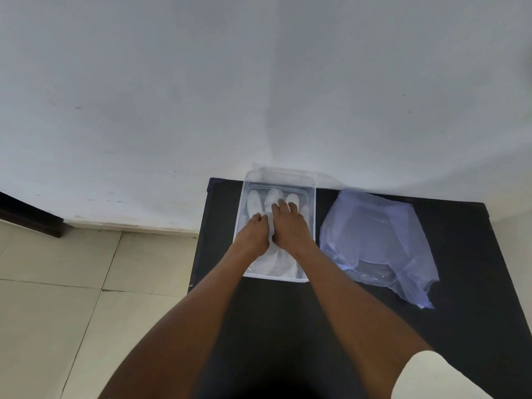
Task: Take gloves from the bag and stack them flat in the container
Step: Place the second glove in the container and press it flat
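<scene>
While both hands press flat inside the clear plastic container [313,214], the left hand [253,236] curled and the right hand [289,228] spread, neither grasping, a smooth white glove [280,262] lies under them. The crumpled translucent bag [377,243] rests just beside it, on the right, upon the black table [460,254], whose left edge runs near the container.

Both forearms bare; a short white sleeve [431,378] covers the right upper arm.

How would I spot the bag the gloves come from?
Find the black table against the white wall. Right of the clear container where both hands press a white glove lies the bag: crumpled, translucent bluish plastic, the only soft, shapeless thing there.
</scene>
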